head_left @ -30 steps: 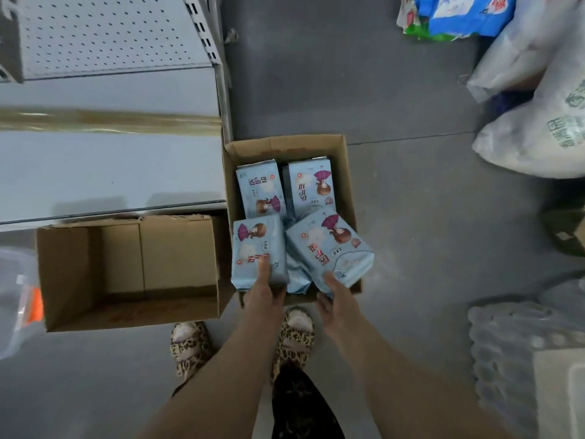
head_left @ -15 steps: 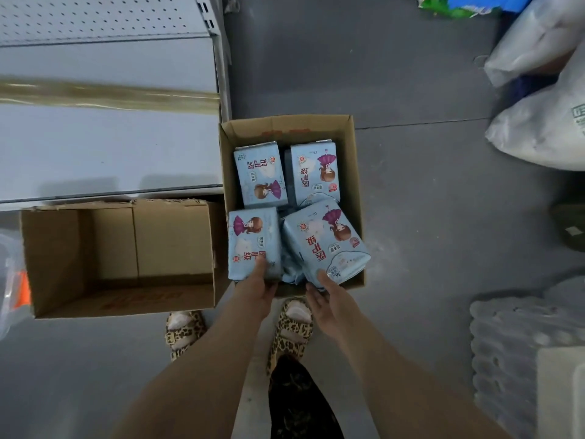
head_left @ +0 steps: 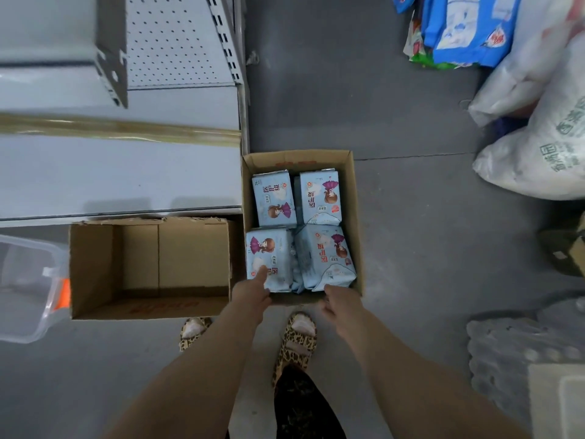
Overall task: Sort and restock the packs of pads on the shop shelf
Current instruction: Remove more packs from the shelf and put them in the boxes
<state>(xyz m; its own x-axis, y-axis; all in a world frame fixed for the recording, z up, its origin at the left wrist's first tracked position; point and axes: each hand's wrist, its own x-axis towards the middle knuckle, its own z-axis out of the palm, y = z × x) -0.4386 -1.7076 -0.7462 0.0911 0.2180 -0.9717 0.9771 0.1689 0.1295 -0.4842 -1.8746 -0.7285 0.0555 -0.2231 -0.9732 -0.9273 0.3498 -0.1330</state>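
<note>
Both bare forearms reach forward and down from the bottom of the view, side by side with wrists straight, and the left hand [head_left: 253, 291] sits palm down, its thumb [head_left: 261, 274] stretched flat along the top of the near-left pack [head_left: 269, 258], fingers tucked out of sight under that pack's near end. Over on the other side, the right hand [head_left: 340, 301] hangs a little apart, slightly blurred, fingers loosely curled inward and nothing in its grasp
</note>
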